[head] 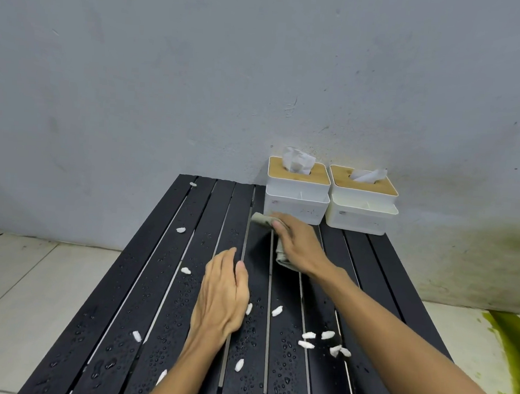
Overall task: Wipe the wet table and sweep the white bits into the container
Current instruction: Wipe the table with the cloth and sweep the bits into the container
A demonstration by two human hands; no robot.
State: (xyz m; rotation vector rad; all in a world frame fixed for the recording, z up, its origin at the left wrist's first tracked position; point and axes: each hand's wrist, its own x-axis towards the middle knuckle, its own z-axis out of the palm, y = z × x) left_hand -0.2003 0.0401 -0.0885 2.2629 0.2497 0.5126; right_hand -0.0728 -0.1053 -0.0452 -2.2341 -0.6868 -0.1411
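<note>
A black slatted table (160,285) is beaded with water drops. Several white bits (309,335) lie scattered over it, most near the front right. My right hand (298,245) presses a greyish-green cloth (261,220) flat on the slats near the table's far end, just in front of the white container (296,207). The cloth shows beyond my fingertips and under my palm. My left hand (222,292) rests flat on the wet slats at the middle, fingers straight and together, holding nothing.
Two white tissue boxes with wooden lids stand at the far right against the grey wall, the second one (361,201) beside the first. Pale floor tiles (15,287) lie left of the table. A green stain (513,343) marks the floor at right.
</note>
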